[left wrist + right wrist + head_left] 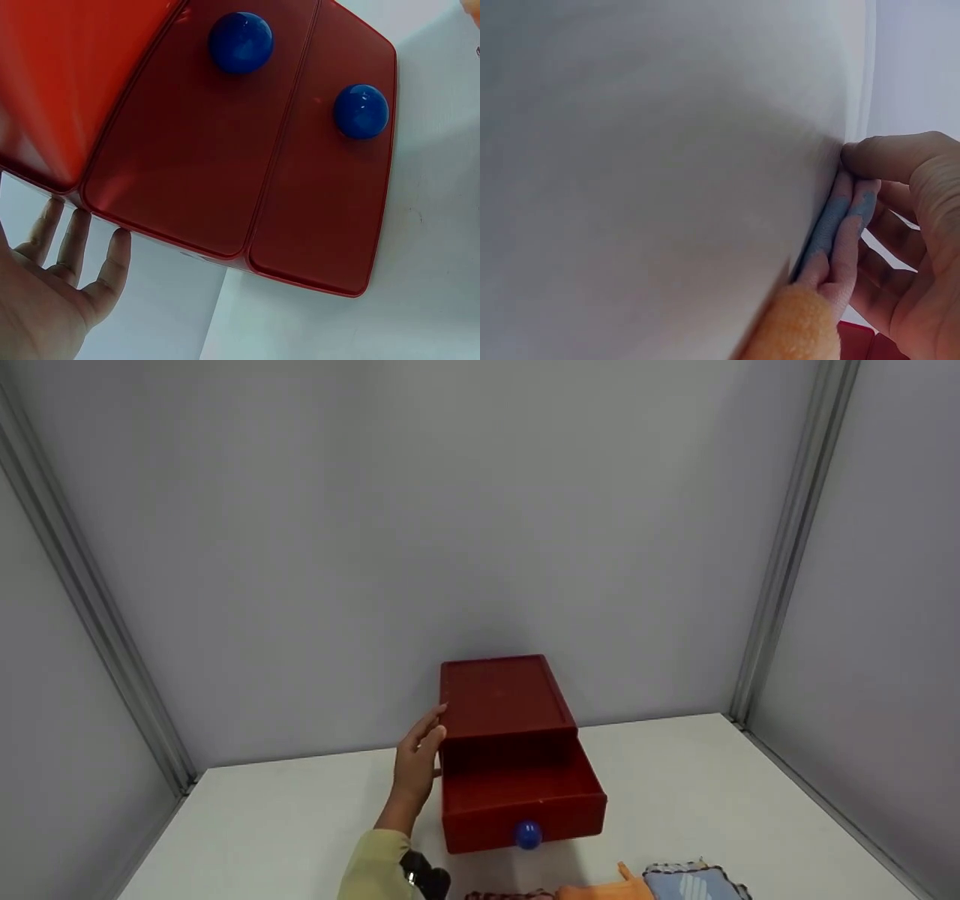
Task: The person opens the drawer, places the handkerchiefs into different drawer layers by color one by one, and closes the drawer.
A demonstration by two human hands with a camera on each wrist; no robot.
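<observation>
I brace the red drawer box [501,709] with my flat, open left hand [420,750] while my right hand [911,247] pinches the blue cloth [840,225], which next needs lifting into the open drawer [525,802].

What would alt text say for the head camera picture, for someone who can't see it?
A person's left hand rests with straight fingers against the side of a red drawer box on a white table. Its lower drawer, with a blue knob, stands pulled out; folded cloths lie nearby.
</observation>
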